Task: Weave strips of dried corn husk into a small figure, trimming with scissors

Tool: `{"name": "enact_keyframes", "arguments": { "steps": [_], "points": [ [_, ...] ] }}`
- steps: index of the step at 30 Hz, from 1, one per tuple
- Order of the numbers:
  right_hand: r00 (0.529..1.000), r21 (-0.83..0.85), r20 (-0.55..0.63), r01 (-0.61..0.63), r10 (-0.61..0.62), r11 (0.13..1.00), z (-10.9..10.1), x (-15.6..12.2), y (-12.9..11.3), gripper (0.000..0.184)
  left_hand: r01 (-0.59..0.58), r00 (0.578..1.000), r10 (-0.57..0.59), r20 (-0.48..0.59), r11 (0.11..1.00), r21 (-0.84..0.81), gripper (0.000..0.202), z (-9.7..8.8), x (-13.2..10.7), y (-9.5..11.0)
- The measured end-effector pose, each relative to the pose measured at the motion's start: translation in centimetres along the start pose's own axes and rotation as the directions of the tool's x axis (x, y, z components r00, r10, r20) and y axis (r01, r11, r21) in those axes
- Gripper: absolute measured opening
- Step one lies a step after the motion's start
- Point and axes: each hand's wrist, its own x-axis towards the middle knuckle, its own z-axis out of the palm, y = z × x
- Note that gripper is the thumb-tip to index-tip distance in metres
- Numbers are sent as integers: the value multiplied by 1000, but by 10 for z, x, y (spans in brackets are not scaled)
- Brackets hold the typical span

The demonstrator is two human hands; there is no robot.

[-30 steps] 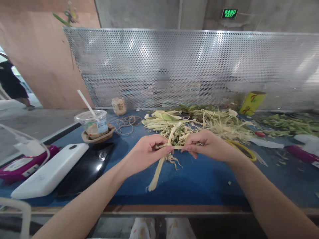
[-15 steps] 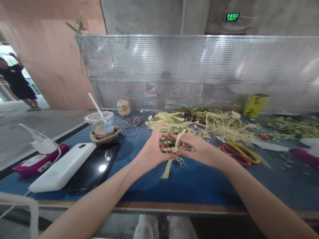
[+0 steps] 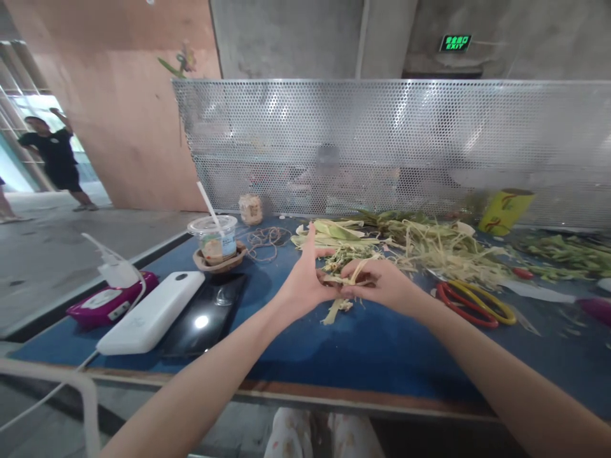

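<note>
Pinching a husk strip [image 3: 344, 278] between both hands, just above the blue table [image 3: 372, 346]: your left hand [image 3: 303, 287] grips one end, index finger pointing up; your right hand [image 3: 386, 287] is curled closed round the other; husk pile [image 3: 429, 242] sits just behind

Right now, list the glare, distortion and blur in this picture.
Head view: glare spot on the phone, sheen on the mesh screen, doorway blown out, edges stretched by the wide lens; left hand, right hand and husk sharp.
</note>
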Motion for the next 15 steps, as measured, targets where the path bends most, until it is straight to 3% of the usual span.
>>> {"name": "enact_keyframes", "arguments": {
  "steps": [4,9,13,15],
  "points": [
    [994,0,-105,-31,31,1000,3,-3,-1,14,91,989,-64,135,975,-201,127,1,-1,-1],
    [983,129,-58,-168,177,977,4,-9,-5,19,197,953,-132,273,953,-228,126,7,-5,-1],
    [969,150,-46,-235,245,960,1,-9,-5,17,55,987,-47,155,997,-47,114,9,-5,-3],
    [966,150,-59,-241,252,959,-2,-8,-5,16,-115,992,103,79,976,183,86,6,-3,-4]
  ]
}}
